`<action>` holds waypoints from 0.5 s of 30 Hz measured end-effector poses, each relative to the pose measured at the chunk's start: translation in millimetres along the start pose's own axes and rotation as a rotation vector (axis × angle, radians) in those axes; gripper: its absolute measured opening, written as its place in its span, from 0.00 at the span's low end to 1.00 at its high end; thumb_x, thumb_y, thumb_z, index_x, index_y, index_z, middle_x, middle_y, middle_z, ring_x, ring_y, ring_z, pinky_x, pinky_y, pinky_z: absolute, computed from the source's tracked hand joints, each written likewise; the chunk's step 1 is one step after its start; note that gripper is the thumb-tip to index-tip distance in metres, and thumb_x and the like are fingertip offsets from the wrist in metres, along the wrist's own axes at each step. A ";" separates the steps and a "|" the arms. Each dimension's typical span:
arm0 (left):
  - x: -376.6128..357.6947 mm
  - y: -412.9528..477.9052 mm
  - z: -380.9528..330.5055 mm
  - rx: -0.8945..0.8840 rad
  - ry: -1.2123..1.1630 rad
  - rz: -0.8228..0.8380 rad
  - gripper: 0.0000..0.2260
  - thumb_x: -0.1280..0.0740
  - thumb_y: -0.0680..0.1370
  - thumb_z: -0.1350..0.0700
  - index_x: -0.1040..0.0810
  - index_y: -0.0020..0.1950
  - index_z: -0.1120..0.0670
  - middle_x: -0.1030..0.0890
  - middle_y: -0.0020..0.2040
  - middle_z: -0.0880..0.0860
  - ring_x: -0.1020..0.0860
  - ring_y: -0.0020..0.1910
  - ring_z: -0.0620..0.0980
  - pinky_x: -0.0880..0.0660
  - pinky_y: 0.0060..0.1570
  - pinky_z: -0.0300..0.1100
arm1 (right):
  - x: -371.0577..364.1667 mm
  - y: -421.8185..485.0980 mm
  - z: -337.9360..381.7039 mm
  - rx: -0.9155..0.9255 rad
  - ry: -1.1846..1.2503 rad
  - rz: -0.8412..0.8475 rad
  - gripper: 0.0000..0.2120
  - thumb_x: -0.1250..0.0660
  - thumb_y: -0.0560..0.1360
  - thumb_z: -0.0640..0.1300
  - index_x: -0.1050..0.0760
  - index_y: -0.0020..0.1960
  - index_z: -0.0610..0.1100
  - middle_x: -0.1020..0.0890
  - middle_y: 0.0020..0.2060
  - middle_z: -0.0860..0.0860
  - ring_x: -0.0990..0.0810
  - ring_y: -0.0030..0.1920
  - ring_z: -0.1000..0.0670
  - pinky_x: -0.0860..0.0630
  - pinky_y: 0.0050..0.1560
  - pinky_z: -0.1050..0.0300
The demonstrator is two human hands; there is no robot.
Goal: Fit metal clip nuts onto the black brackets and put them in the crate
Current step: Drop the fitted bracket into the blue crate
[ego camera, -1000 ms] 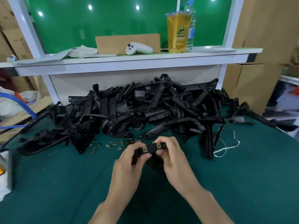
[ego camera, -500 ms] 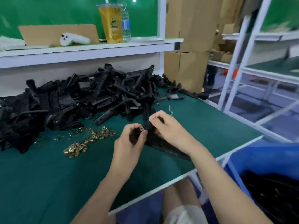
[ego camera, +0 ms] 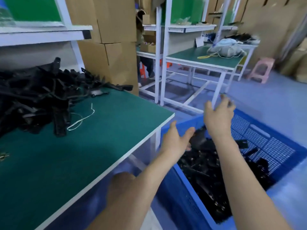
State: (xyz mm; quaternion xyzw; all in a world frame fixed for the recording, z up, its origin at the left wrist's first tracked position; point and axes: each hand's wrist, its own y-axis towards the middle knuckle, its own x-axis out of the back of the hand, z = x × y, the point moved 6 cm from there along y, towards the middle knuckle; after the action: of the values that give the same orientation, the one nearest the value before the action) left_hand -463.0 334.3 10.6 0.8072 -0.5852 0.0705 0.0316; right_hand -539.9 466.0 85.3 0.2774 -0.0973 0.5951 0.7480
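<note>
Now two hands reach out past the tabletop [ego camera: 99, 138] edge, above one blue plastic crate [ego camera: 265, 138] on the floor. The left hand [ego camera: 176, 141] is spread wide, palm forward, gripping nothing. The right hand [ego camera: 219, 117], higher and further out, is blurred but its fingers look loose and empty too. The two are apart. One blurred black bracket [ego camera: 198, 140] sits just beside the left fingers over the crate; whether it touches them I cannot tell. Inside the crate lies a heap of finished brackets [ego camera: 199, 171], too many to count. One large pile of black brackets [ego camera: 33, 97] covers the far left of the green tabletop, with one looped white cord [ego camera: 79, 120] beside it and a few brass clip nuts [ego camera: 3, 156] at the left edge. Behind stand stacked cardboard boxes [ego camera: 113, 47], a second green-topped workbench [ego camera: 204, 57], one pink stool [ego camera: 261, 69] and a blue floor [ego camera: 265, 97]
</note>
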 end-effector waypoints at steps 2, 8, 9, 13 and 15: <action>-14.5 4.2 5.5 0.037 0.012 0.064 0.35 0.33 0.80 0.42 0.46 0.82 0.50 0.27 0.44 0.40 0.16 0.31 0.46 0.17 0.49 0.52 | 23.0 9.7 -16.0 -0.050 -0.007 -0.126 0.24 0.42 0.83 0.48 0.39 0.77 0.43 0.41 0.76 0.38 0.34 0.69 0.35 0.34 0.65 0.43; 60.4 6.6 16.4 -0.056 -0.062 -0.101 0.23 0.37 0.83 0.50 0.38 0.77 0.52 0.24 0.60 0.45 0.18 0.32 0.45 0.17 0.45 0.47 | -29.7 -25.4 15.2 0.093 0.083 -0.002 0.19 0.42 0.82 0.43 0.34 0.73 0.45 0.37 0.72 0.43 0.28 0.62 0.37 0.30 0.58 0.46; 83.2 3.0 15.9 -0.086 -0.063 -0.157 0.20 0.37 0.84 0.52 0.35 0.75 0.52 0.24 0.57 0.44 0.18 0.33 0.45 0.17 0.43 0.46 | -47.5 -38.5 29.3 0.139 0.109 0.044 0.19 0.42 0.82 0.42 0.34 0.72 0.45 0.37 0.72 0.43 0.27 0.63 0.37 0.30 0.61 0.44; 188.7 -29.4 12.4 -0.205 0.042 -0.437 0.13 0.37 0.84 0.56 0.30 0.68 0.51 0.22 0.51 0.45 0.20 0.35 0.43 0.20 0.38 0.39 | -126.3 -106.2 98.9 0.346 0.169 0.223 0.19 0.41 0.82 0.41 0.33 0.72 0.45 0.35 0.72 0.44 0.34 0.70 0.41 0.33 0.68 0.41; 247.1 -59.9 13.1 -0.254 0.217 -0.590 0.14 0.36 0.83 0.58 0.28 0.68 0.53 0.21 0.52 0.50 0.21 0.40 0.44 0.23 0.43 0.35 | -168.5 -149.9 138.0 0.451 0.204 0.357 0.19 0.41 0.82 0.42 0.34 0.73 0.46 0.36 0.73 0.46 0.36 0.72 0.45 0.34 0.70 0.43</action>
State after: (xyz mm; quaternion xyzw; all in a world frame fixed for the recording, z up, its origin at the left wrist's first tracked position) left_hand -329.7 118.9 36.8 0.9191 -0.3239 0.0706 0.2131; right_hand -418.9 231.2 74.5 0.3537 0.0657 0.7484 0.5572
